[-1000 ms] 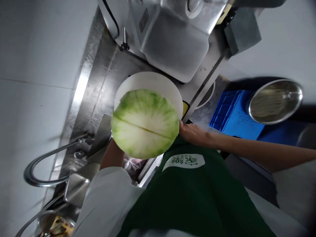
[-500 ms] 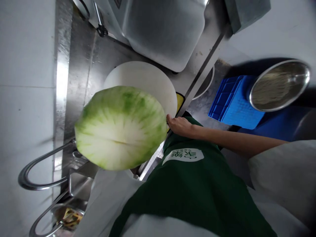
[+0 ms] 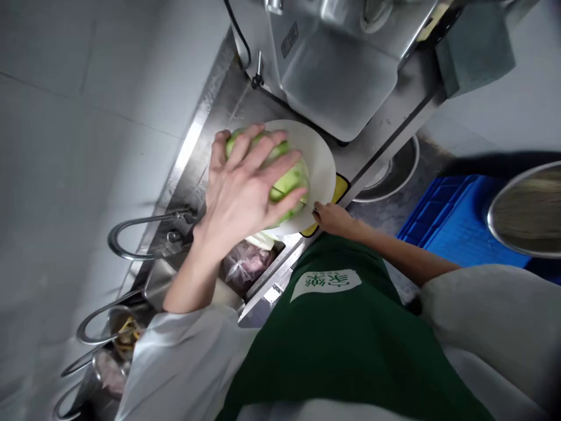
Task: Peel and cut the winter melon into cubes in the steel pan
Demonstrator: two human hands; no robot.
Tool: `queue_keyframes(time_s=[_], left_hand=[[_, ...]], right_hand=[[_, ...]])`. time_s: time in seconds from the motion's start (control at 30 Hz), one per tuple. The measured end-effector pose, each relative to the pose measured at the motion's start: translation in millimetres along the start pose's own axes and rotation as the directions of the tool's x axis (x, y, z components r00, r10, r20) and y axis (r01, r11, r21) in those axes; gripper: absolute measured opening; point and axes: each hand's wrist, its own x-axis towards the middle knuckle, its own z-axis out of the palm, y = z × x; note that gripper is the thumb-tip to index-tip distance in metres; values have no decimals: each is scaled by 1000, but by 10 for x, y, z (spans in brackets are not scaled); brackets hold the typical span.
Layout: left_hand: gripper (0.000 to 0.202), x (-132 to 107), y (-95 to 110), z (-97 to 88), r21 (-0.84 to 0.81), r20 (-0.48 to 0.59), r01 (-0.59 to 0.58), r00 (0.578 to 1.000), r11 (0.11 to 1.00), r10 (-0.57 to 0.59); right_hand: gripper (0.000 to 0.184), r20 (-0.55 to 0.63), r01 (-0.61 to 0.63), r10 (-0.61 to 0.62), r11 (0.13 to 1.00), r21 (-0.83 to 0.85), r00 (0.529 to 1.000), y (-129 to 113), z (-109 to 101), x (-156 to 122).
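A large peeled pale-green melon (image 3: 287, 175) rests on the round white cutting board (image 3: 322, 158). My left hand (image 3: 249, 181) lies over the melon from above, its fingers spread and curled round it, and hides much of it. At the board's near right edge, my right hand (image 3: 331, 217) is closed. A small dark bit shows at its fingertips, but what it holds is hidden. Pale cut pieces (image 3: 262, 240) lie just below the board, beside a clear plastic bag (image 3: 248, 263) with pinkish contents in the sink.
A steel machine (image 3: 342, 82) stands behind the board. Curved taps (image 3: 127, 237) line the left wall. Under the counter's right edge are a metal basin (image 3: 397, 175), a blue crate (image 3: 460, 216) and a steel bowl (image 3: 532, 210). A yellow-and-black item (image 3: 340, 188) lies beneath the board.
The melon, held up close with its pale underside showing, has gone down onto the board. My left hand has come into view on top of it. My right hand stays closed by the board's edge.
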Motion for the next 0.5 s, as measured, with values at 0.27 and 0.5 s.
queue_keyframes(time_s=[0.27,0.5], left_hand=[[46,-31,36,67,18,-41,46,998,999,-46],[34,-283,60,-82,-115,-331,68,938,991,-103]], right_hand=[[41,-52,-153,147,978,-144,988,1038,434,-1702],[40,-463,-252,89,919,-303,882,1643,76,-2869]])
